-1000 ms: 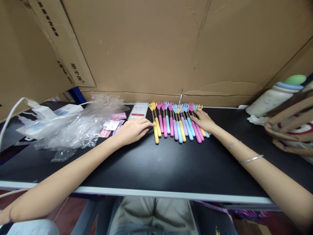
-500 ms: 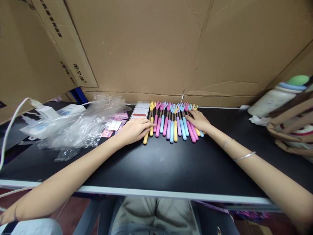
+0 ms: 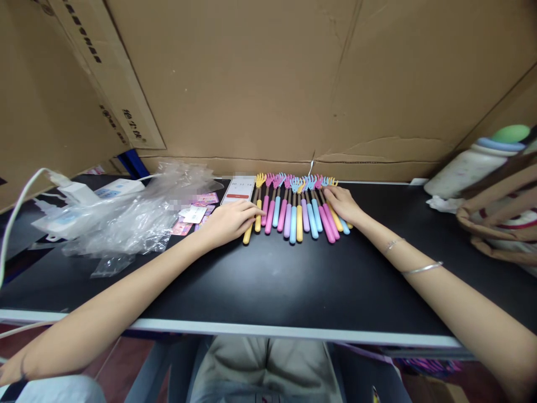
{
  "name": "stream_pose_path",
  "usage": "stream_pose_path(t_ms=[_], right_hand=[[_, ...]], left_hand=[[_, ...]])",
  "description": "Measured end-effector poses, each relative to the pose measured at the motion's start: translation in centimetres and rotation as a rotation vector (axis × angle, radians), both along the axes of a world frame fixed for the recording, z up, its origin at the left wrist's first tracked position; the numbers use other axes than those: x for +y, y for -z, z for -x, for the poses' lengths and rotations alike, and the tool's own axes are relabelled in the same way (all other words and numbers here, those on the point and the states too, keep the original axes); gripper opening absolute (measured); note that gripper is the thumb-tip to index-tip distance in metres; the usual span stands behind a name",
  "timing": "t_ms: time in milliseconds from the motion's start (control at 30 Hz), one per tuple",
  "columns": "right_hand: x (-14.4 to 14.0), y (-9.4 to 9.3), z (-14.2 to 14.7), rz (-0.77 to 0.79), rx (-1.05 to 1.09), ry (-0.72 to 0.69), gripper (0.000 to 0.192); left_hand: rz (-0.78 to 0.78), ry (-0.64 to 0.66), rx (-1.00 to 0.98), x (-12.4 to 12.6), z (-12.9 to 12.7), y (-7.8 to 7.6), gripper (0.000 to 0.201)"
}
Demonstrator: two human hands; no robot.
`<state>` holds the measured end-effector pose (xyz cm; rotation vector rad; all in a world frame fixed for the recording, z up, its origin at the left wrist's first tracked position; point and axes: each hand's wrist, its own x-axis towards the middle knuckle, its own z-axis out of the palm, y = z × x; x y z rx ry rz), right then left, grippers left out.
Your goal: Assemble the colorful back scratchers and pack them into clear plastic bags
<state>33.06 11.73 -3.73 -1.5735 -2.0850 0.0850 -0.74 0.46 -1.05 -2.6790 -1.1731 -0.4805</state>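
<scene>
A row of several small back scratchers [image 3: 296,210] with hand-shaped heads and yellow, pink, blue and purple handles lies on the black table [image 3: 285,285] against the cardboard wall. My left hand [image 3: 229,221] lies flat at the row's left end, fingers touching the outer yellow handle. My right hand [image 3: 344,204] lies flat at the right end, fingers resting on the outer pink and yellow handles. Neither hand grips anything. The handles fan out towards me.
A phone [image 3: 238,190] lies just left of the row. Crumpled clear plastic bags [image 3: 126,215] and small pink cards [image 3: 193,212] lie at the left, with a white charger and cable [image 3: 71,190]. A bottle [image 3: 474,165] and a woven bag [image 3: 499,215] stand at the right.
Both hands pushed the row closer together; the left handles swung from pointing right to pointing left, and the whole bunch sits narrower and slightly farther left.
</scene>
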Motion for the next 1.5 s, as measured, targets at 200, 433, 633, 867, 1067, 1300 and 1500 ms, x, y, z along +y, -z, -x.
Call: stream_pose_path(t_ms=[200,433,633,867,1067,1300,1500], right_hand=[[-0.6,-0.5,0.0,-0.078,0.092,0.04,0.046],[-1.4,-1.1,0.3,-0.113,0.185,0.058,0.039],[-1.1,-1.4,-0.5,-0.101,0.26,0.099,0.036],[-1.3,-1.7,-1.0,-0.132,0.246,0.124,0.034],[-1.5,-2.2,-1.3,-0.148,0.198,0.13,0.03],[-1.6,-3.6,-3.6,-0.136,0.012,0.198,0.034],[-2.0,-4.5,-5.5,-0.243,-0.347,0.293,0.032]], left_hand=[[-0.029,-0.023,-0.042,0.1,0.0,0.2,0.029],[-0.062,-0.05,-0.016,0.3,0.1,0.3,0.029],[-0.019,-0.032,-0.011,0.6,0.4,0.4,0.03],[-0.024,-0.061,-0.009,0.7,0.2,0.7,0.027],[-0.11,-0.104,0.022,0.8,0.9,-0.3,0.029],[-0.2,-0.633,-0.051,2.4,8.3,-3.9,0.033],[0.007,-0.892,0.022,2.9,12.6,-3.6,0.05]])
